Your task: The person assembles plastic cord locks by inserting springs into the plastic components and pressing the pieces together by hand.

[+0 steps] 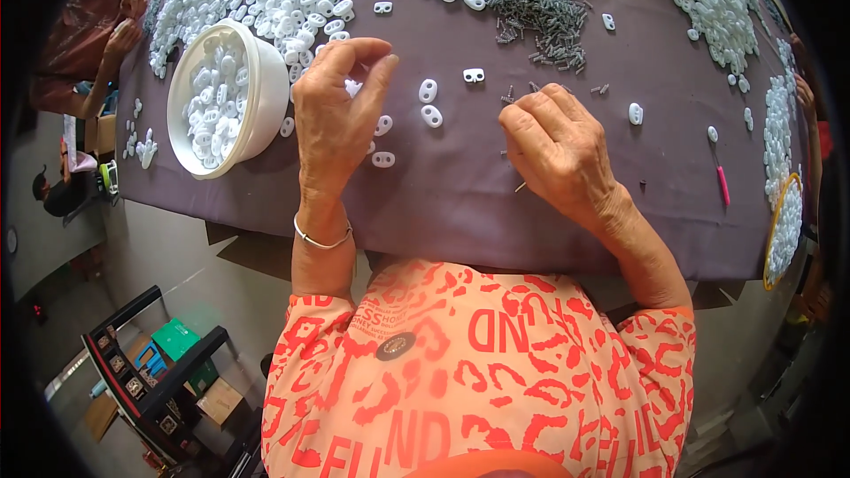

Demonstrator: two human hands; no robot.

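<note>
the left hand [332,115], beside the white tub [271,99], has thumb and forefinger curled nearly together and the right hand [560,149] has its fingers bunched, though from here i can't tell if either grips anything, with white two-holed pieces [428,90] on the purplish cloth [443,199] between them.

Your shirt [505,372] is peach with red blotches and lettering; your tablecloth [398,212] is dull purple, two-hole pieces [428,90] white, springs [542,16] grey.

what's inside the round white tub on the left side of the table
The white tub holds a heap of small white pieces. They cover its bottom, so anything underneath is hidden.
</note>
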